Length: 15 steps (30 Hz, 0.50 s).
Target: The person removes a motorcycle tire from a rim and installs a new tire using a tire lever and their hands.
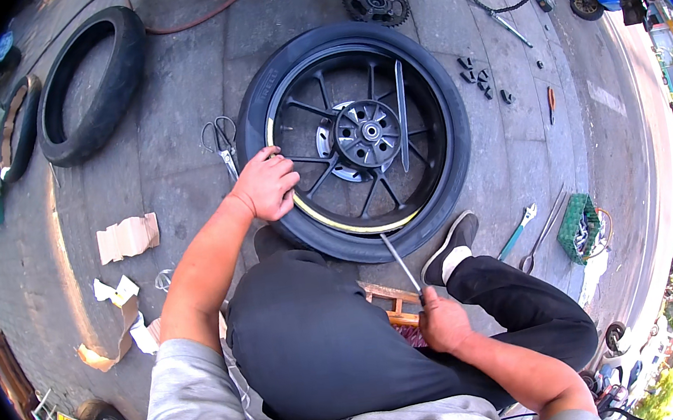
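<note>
Left hand [266,186] presses rubber tyre [442,190].

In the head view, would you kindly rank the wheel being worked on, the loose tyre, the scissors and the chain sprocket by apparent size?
Largest to smallest, as they look:
1. Wheel under the left hand
2. Loose tyre
3. Scissors and chain sprocket look about alike; the sprocket lies farther away, so I won't rank them.

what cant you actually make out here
Head view only:
- Near side of the tyre: covered by the person's knee.
- Tip of the tyre lever in the right hand: too thin to tell.
- Left hand fingertips: curled over the rim.
- Sockets: too small.
</note>
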Tool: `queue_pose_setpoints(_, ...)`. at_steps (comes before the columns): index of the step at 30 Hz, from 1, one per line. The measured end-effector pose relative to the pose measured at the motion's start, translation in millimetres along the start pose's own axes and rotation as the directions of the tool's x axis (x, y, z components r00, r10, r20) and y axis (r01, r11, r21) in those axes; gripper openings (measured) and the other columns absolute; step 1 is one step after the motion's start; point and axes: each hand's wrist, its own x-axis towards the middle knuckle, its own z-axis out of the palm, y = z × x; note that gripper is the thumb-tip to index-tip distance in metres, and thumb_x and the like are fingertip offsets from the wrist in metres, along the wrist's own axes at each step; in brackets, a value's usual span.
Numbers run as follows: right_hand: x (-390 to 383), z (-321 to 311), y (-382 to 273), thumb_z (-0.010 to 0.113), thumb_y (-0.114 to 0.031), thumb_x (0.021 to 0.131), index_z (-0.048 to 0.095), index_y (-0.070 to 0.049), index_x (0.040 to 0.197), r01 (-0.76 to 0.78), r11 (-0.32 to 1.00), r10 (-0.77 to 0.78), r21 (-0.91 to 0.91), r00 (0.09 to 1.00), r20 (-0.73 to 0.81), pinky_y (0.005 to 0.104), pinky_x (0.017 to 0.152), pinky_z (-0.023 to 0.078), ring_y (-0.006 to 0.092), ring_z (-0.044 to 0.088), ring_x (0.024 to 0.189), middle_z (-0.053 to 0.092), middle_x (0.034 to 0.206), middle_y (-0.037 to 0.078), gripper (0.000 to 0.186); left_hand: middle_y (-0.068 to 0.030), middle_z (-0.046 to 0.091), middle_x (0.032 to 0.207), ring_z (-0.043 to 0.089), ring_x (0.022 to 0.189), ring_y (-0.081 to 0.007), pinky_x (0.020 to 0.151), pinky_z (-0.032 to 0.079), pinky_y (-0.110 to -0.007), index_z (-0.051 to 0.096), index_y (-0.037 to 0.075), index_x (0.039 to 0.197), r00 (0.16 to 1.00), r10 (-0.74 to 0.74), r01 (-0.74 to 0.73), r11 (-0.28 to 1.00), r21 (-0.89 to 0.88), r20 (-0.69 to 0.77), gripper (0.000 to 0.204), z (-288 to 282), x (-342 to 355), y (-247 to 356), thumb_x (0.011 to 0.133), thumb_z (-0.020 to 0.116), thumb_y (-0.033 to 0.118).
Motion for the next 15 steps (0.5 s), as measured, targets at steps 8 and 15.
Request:
queue_pose_setpoints(8, 9, -48, -48, 0.065, -0.025, 0.101, 0.052, 0.003, 0.132, 0.014, 0.967, 0.056, -0.254, 0.962, 0.269, 0.0476, 0.098, 0.063, 0.0402, 0.079, 0.111, 0.077, 0.117, 0.028, 0.044, -0.0264, 0.063, 0.146, 0.057, 0.145, -0.0437, 0.127, 0.043, -0.052, 0.054, 0.001, 0.157, 0.214, -0.926, 0.864, 0.327, -0.382, -0.31, 0.086, 31, -16, 46, 0.089, 0.089, 0.041)
queue_pose_setpoints(15, 13, -25, -35, 0.065, -0.024, 0.101, 0.052, 0.003, 0.132, 0.063, 0.965, -0.008, -0.256, 0.978, 0.21, 0.0484, 0.095, 0.063, 0.0415, 0.079, 0.109, 0.077, 0.115, 0.028, 0.044, -0.0269, 0.065, 0.153, 0.066, 0.138, -0.0359, 0.119, 0.051, -0.043, 0.038, -0.01, 0.166, 0.073, -0.956, 0.507, -0.21, -0.836, 0.284, 0.115, 53, -31, 43, 0.084, 0.099, 0.044)
